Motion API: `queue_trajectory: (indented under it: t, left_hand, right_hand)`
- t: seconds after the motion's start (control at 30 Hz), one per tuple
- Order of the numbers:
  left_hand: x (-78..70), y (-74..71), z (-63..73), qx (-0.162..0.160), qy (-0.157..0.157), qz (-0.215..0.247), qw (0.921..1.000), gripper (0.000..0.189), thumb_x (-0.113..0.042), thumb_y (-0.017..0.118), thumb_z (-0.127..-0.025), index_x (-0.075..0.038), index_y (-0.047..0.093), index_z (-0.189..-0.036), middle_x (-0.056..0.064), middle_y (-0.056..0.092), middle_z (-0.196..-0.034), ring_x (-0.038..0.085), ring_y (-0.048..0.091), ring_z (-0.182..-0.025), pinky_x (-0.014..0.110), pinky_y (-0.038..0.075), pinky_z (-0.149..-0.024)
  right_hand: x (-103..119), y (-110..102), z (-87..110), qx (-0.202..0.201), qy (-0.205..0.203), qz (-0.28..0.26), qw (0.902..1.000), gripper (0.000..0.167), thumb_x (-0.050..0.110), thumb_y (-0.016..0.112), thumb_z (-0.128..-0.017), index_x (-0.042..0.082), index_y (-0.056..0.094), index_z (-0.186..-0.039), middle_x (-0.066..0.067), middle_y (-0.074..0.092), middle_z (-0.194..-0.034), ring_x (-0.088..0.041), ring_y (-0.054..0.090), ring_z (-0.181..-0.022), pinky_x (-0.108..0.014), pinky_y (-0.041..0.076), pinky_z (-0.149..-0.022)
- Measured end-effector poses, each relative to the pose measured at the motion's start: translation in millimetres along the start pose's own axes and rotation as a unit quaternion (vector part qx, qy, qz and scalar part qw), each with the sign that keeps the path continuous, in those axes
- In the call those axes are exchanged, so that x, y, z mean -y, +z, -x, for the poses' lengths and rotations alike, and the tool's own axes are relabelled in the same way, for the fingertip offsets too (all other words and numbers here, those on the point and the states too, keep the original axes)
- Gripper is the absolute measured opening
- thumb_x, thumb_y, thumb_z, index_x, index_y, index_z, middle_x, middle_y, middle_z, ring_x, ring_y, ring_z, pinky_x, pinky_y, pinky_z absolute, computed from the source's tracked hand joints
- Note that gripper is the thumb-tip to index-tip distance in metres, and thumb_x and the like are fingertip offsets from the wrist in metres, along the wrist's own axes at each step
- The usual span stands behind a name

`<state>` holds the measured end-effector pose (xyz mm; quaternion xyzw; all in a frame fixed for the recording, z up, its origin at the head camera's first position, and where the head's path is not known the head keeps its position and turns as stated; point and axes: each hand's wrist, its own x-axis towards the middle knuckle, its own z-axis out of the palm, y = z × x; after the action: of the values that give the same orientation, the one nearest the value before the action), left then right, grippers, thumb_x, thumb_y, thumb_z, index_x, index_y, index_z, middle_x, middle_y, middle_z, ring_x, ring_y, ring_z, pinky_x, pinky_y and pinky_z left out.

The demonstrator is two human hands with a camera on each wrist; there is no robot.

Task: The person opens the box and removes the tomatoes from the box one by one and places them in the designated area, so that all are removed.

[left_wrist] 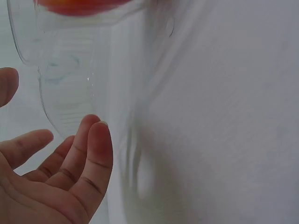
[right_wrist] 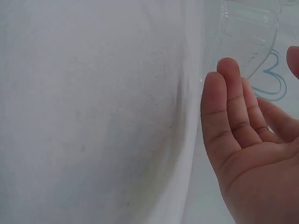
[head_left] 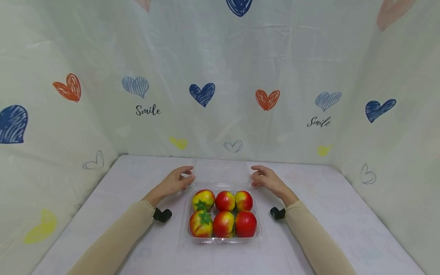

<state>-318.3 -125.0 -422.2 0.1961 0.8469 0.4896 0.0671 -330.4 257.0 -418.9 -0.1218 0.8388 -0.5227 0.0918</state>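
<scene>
The left hand [head_left: 174, 180] and right hand [head_left: 269, 180] flank the opened lid [head_left: 221, 172], fingers relaxed, gripping nothing; the fruit [head_left: 223, 224] container [head_left: 224, 240] sits nearer on the worktop [head_left: 158, 252]. I judge this is lid-handling, calling next for matched side grips.

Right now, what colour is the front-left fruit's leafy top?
Green leafy top, clearest in head view.
</scene>
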Motion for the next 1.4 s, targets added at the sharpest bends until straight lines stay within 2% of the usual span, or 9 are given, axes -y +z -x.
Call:
queue_trajectory:
  t: [0.17, 0.3, 0.53, 0.67, 0.77, 0.83, 1.07, 1.23, 1.4]
  left_hand:
    - [-2.3, 1.5, 9.8, -0.02, 0.013, -0.023, 0.9994, 0.059, -0.027, 0.06, -0.095, 0.003, 0.04, -0.141, 0.026, 0.049, -0.131, 0.028, 0.062, -0.093, 0.03, 0.057, -0.067]
    - [-5.5, 1.9, 19.4, -0.027, 0.019, -0.035, 0.9989, 0.057, -0.028, 0.06, -0.095, 0.002, 0.041, -0.14, 0.025, 0.05, -0.13, 0.028, 0.061, -0.097, 0.028, 0.056, -0.068]
    - [-13.5, 5.6, 39.8, -0.029, 0.015, -0.039, 0.9987, 0.059, -0.033, 0.062, -0.094, -0.002, 0.043, -0.14, 0.019, 0.049, -0.133, 0.026, 0.059, -0.102, 0.031, 0.057, -0.076]
    - [-17.0, 8.5, 50.7, -0.029, 0.015, -0.049, 0.9983, 0.059, -0.035, 0.062, -0.093, -0.006, 0.043, -0.141, 0.015, 0.046, -0.136, 0.026, 0.057, -0.107, 0.037, 0.056, -0.084]
    - [-18.8, 10.1, 57.3, -0.029, 0.02, -0.052, 0.998, 0.058, -0.034, 0.062, -0.093, -0.006, 0.044, -0.14, 0.015, 0.047, -0.136, 0.025, 0.057, -0.107, 0.038, 0.055, -0.086]
    - [-18.5, 11.3, 60.6, -0.029, 0.026, -0.049, 0.998, 0.057, -0.033, 0.063, -0.093, -0.005, 0.044, -0.139, 0.015, 0.048, -0.134, 0.024, 0.058, -0.105, 0.037, 0.055, -0.086]
    - [-17.5, 15.4, 72.7, -0.022, 0.033, -0.044, 0.9982, 0.057, -0.028, 0.064, -0.093, -0.004, 0.043, -0.14, 0.018, 0.049, -0.132, 0.025, 0.058, -0.105, 0.034, 0.055, -0.086]
    - [-19.7, 19.1, 78.9, 0.002, 0.032, -0.024, 0.9992, 0.064, -0.028, 0.065, -0.092, -0.005, 0.037, -0.144, 0.019, 0.049, -0.135, 0.029, 0.058, -0.111, 0.034, 0.055, -0.087]
    - [-21.5, 23.0, 81.3, 0.033, 0.033, -0.003, 0.9989, 0.077, -0.032, 0.069, -0.088, -0.008, 0.028, -0.149, 0.02, 0.043, -0.142, 0.034, 0.052, -0.12, 0.039, 0.053, -0.091]
  right_hand:
    - [1.7, -2.9, 6.6, -0.017, -0.018, 0.022, 0.9994, 0.055, 0.022, 0.058, -0.096, -0.004, 0.038, -0.141, -0.021, 0.057, -0.111, -0.036, 0.065, -0.089, -0.039, 0.056, -0.085]
    - [4.0, -2.8, 12.8, -0.03, -0.036, 0.06, 0.9971, 0.053, 0.02, 0.058, -0.096, -0.003, 0.039, -0.14, -0.018, 0.058, -0.111, -0.037, 0.065, -0.091, -0.043, 0.055, -0.086]
    - [18.9, 3.1, 29.3, -0.051, -0.055, 0.114, 0.9907, 0.047, 0.016, 0.061, -0.093, 0.0, 0.047, -0.135, -0.011, 0.06, -0.107, -0.027, 0.06, -0.094, -0.036, 0.055, -0.085]
    - [22.0, 6.1, 36.1, -0.067, -0.066, 0.13, 0.9871, 0.045, 0.019, 0.063, -0.093, 0.003, 0.051, -0.133, -0.009, 0.061, -0.109, -0.023, 0.058, -0.096, -0.038, 0.053, -0.089]
    - [21.1, 6.3, 40.3, -0.071, -0.082, 0.139, 0.9843, 0.044, 0.021, 0.064, -0.092, 0.005, 0.053, -0.131, -0.009, 0.061, -0.108, -0.021, 0.057, -0.093, -0.033, 0.053, -0.087]
    - [24.0, 6.9, 45.0, -0.069, -0.094, 0.142, 0.983, 0.043, 0.022, 0.065, -0.091, 0.006, 0.054, -0.13, -0.008, 0.062, -0.107, -0.019, 0.057, -0.091, -0.031, 0.053, -0.084]
    - [31.8, 14.7, 55.6, -0.049, -0.139, 0.174, 0.9736, 0.044, 0.022, 0.068, -0.088, 0.009, 0.056, -0.128, -0.013, 0.062, -0.109, -0.017, 0.055, -0.088, -0.035, 0.054, -0.079]
    - [35.4, 20.8, 61.3, -0.025, -0.161, 0.198, 0.9666, 0.044, 0.018, 0.069, -0.086, 0.008, 0.058, -0.127, -0.012, 0.061, -0.108, -0.017, 0.054, -0.088, -0.04, 0.054, -0.077]
    - [36.7, 24.6, 63.6, -0.002, -0.17, 0.212, 0.9623, 0.044, 0.026, 0.071, -0.086, 0.016, 0.059, -0.127, -0.009, 0.06, -0.109, -0.022, 0.053, -0.092, -0.039, 0.052, -0.079]
